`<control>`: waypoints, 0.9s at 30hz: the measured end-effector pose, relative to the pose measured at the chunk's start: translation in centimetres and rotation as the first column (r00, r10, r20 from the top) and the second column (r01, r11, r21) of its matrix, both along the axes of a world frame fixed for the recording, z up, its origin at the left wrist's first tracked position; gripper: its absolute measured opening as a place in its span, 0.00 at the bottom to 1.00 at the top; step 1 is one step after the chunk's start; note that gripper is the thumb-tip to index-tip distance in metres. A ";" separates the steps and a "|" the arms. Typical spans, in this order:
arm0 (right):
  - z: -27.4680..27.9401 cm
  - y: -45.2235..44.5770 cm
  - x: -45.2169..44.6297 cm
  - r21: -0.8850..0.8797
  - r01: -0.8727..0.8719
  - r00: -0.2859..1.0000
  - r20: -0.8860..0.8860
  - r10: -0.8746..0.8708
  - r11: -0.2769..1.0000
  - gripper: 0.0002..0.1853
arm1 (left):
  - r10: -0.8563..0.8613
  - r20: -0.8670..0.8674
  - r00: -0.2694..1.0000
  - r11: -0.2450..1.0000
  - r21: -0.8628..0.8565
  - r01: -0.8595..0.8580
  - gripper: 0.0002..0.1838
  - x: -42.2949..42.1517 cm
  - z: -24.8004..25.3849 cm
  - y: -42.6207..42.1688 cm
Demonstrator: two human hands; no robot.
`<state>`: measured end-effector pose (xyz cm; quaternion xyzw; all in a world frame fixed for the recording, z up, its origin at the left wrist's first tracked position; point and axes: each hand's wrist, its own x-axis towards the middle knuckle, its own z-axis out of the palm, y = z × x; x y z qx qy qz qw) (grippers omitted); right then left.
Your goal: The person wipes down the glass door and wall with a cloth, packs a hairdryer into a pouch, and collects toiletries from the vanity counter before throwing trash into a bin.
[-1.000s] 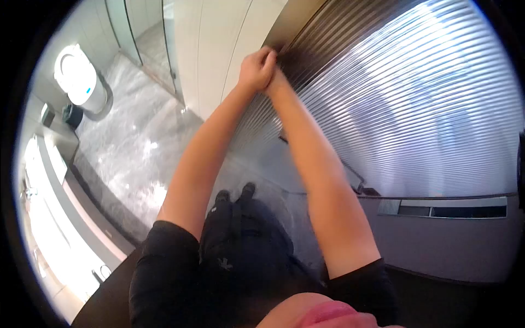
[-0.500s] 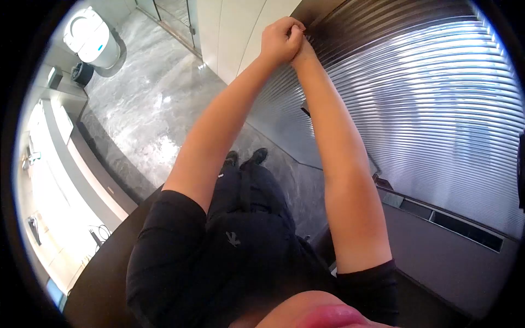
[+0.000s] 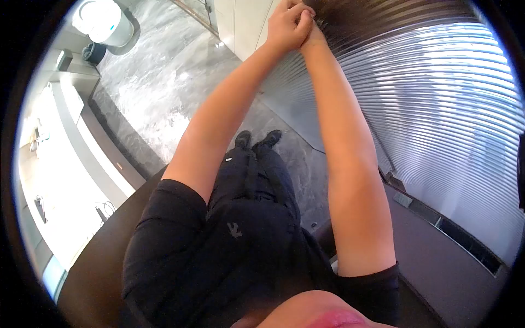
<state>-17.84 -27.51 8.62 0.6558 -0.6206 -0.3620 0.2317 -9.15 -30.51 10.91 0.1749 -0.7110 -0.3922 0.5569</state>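
I see the left hand (image 3: 285,28) and the right hand (image 3: 314,37) together at 12 o'clock, a bit toward 1. The left hand is folded round the right hand, pressed close on it. The right hand's fingers are mostly hidden, so I can't tell if they are curled or straight. Near both hands is the ribbed screen (image 3: 437,109), big and shiny, at 2 o'clock. I can't tell if the hands touch it. The white wall (image 3: 247,27) is at 12 o'clock, by the left hand.

I look for words to read. The black shirt (image 3: 257,257) at 6 o'clock has a pale mark (image 3: 234,229); I can't make it into letters. A tiny white tag (image 3: 228,159) on the dark pants (image 3: 275,170) is too small to read. The toilet (image 3: 104,23), between 10 and 11 o'clock, has a blue spot (image 3: 112,27) too far off to read. The dark bin (image 3: 94,53) sits beside it at 10 o'clock. The bright counter (image 3: 60,180) is at 9 o'clock.
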 end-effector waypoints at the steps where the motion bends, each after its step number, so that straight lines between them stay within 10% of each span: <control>1: -0.2 0.1 0.0 -0.003 0.001 1.000 0.011 -0.001 1.000 0.24 | -0.003 -0.016 1.000 1.000 -0.003 0.003 0.09 0.0 -0.3 -0.1; 27: -2.8 -0.4 -0.1 -0.019 0.005 0.995 0.098 -0.003 1.000 0.24 | 0.019 -0.015 1.000 0.999 0.051 -0.018 0.10 0.1 -2.6 -0.3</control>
